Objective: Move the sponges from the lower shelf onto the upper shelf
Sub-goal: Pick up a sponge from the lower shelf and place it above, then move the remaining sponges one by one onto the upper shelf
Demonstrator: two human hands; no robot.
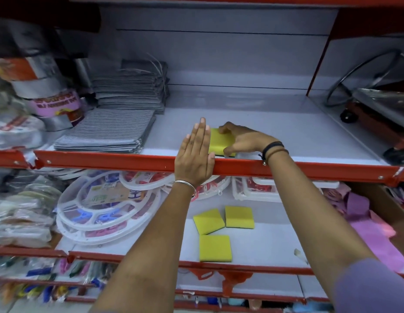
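Lower shelf (264,242): three flat yellow foam sponges (215,247) are lying below the red metal shelf lip (106,162), still waiting.
Left hand (195,155): flat, fingers together, bracing the sponge's left side above that lip.
Right hand (241,138): pinching one yellow sponge (219,141) just behind the lip.
Risk: sponge is sitting near the edge — a careless release could be tipping it off.

Shop shelving w/ red metal edges (106,162), pale grey back panel (219,53), dim light.

A shop — red-edged display shelves (106,160) stacked with packaged goods (18,129).
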